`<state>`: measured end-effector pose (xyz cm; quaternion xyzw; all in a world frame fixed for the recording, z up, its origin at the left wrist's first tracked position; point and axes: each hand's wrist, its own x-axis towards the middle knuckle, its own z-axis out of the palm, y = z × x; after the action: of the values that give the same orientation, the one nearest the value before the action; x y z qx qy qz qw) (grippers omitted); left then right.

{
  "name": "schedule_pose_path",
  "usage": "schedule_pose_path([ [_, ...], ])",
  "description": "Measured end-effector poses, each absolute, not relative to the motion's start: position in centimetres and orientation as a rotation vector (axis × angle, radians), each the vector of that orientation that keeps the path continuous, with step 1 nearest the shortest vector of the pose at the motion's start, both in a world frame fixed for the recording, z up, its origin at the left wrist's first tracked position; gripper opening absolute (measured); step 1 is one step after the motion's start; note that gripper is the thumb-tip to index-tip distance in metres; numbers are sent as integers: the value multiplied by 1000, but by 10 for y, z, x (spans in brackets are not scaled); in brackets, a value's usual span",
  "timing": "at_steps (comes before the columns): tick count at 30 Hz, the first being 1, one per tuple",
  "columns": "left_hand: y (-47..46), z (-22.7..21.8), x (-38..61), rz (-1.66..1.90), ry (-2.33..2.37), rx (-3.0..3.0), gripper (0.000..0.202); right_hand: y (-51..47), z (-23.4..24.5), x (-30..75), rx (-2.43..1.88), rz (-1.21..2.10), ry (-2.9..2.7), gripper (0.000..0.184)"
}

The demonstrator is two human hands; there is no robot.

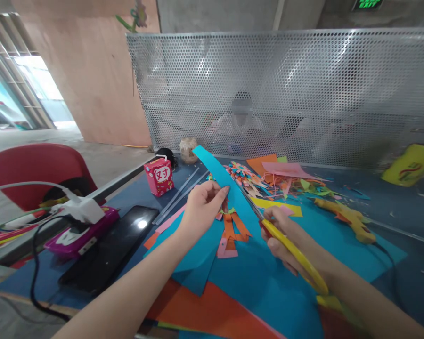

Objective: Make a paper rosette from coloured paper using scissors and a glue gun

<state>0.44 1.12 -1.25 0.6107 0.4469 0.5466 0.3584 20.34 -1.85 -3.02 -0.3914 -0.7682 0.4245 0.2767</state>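
My left hand (204,203) pinches a long strip of blue paper (215,169) between thumb and fingers, its free end pointing up and away to the left. In my right hand (282,230) are yellow-handled scissors (293,252), their blades lying along the right edge of the strip. Below the strip, orange and pink cut-paper pieces (230,230) with a folded, ribbon-like shape rest on blue paper sheets (254,282). A yellow paper piece (293,208) lies just beyond my right hand.
Toward the back are a paper flower (245,173), paper scraps (286,186) and a perforated metal screen (198,84), with a person behind it. A yellow glue gun (349,220) lies right. Leftward are a pink drink carton (159,176), a phone (109,249) and a purple power strip (81,235).
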Motion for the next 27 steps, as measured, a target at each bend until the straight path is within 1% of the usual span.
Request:
schedule_pose_path([
  [7,12,-14,3,1399,1140,1566,26,-15,-36,204,-1057,1078,-2056,33],
  [12,13,-14,4,1402,1114,1574,28,-13,-35,204,-1107,1050,-2090,34],
  [23,11,-13,6,1353,1066,1575,27,-14,-36,203,-1057,1070,-2015,37],
  [27,11,-13,6,1353,1068,1590,27,-12,-37,202,-1100,1028,-2035,33],
])
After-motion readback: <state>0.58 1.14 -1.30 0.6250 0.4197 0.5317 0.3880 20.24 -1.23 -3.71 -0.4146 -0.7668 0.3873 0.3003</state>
